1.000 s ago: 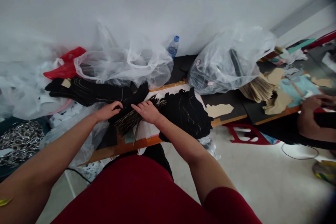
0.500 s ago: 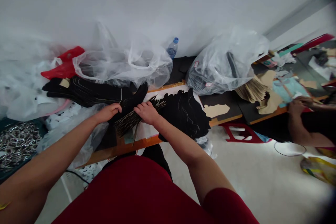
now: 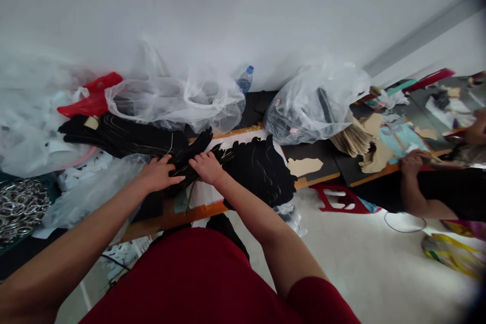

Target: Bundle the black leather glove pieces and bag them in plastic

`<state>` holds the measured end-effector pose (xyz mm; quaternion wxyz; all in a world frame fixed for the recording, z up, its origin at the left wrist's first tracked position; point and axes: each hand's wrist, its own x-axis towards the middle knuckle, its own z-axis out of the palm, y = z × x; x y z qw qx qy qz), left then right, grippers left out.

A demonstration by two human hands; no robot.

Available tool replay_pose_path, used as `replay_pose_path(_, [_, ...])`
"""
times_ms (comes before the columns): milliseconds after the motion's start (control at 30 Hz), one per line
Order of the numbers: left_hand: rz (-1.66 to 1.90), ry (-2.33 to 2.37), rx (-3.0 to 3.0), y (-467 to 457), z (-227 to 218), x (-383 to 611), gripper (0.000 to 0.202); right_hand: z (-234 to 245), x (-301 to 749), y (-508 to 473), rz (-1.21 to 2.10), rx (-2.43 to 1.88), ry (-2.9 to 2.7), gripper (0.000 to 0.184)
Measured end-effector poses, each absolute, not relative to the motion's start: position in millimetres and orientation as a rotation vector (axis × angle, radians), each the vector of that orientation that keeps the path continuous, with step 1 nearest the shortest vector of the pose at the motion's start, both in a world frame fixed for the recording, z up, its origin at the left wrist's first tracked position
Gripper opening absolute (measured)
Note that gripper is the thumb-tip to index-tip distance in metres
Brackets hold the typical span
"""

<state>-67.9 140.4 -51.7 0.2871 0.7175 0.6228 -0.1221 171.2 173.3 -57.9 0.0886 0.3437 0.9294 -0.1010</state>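
My left hand point(image 3: 158, 176) is open, its thumb and fingers spread over a bunch of black cut pieces point(image 3: 178, 182) at the table's front. My right hand point(image 3: 208, 167) grips the right part of this bunch, fingers bent over its top; what lies under the palm is hidden. Left of the hands lies a long bundle of black pieces point(image 3: 129, 136) with a pale string round it and a beige tag on top. Just right of my right hand, a fanned stack of black wavy-edged pieces point(image 3: 260, 172) hangs partly over the table edge.
Clear plastic bags point(image 3: 307, 106) stand along the wall, with a water bottle point(image 3: 245, 80) between them. A bin of metal rings point(image 3: 23, 207) is at the left. Beige pieces point(image 3: 306, 166) and a red stool point(image 3: 337, 200) are to the right. A co-worker's hand point(image 3: 413, 162) works further right.
My left hand has opened from a closed grip on the black pieces and spread its fingers. The bunch now lies flatter. The view has shifted slightly.
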Motion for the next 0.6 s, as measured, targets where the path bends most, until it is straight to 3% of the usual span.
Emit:
replay_pose_path(267, [-0.395,1.726,1.726,136,-35,-55,0.105,-51,158,180,-0.301,1.082,2.706,0.042])
replay_pose_path(600, [-0.449,1.788,1.740,123,-32,-35,0.087,-49,162,174,-0.296,1.091,2.708,0.039])
